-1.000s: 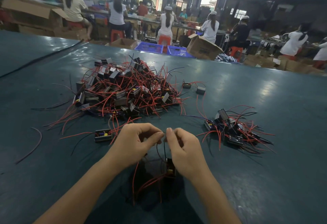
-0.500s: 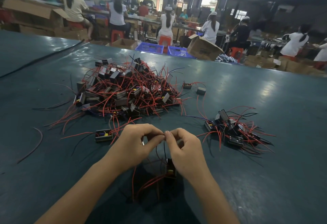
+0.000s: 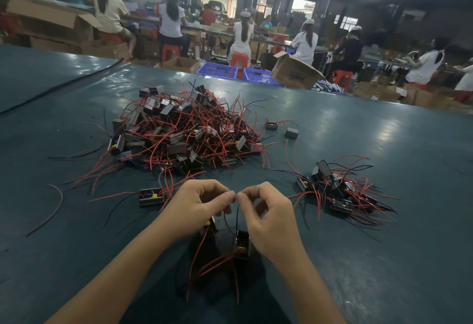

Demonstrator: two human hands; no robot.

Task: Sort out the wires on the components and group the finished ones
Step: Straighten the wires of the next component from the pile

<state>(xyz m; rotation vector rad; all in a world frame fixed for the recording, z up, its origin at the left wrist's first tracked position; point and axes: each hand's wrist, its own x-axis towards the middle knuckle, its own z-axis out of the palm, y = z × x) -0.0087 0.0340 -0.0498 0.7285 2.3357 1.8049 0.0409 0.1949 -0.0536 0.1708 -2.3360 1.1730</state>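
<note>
Dark print on the side of the open cardboard box (image 3: 294, 75) beyond the desk (image 3: 396, 246) was too blurred to read. The blue crates (image 3: 217, 70) stood beside it, their contents unclear. The left hand (image 3: 197, 205) and right hand (image 3: 268, 218) met fingertip to fingertip, both pinching a black wire (image 3: 237, 214) that ran down to a component (image 3: 242, 243) just under the right hand. A large pile (image 3: 184, 134) of wired components lay behind the hands, and a smaller pile (image 3: 335, 190) lay to the right.
</note>
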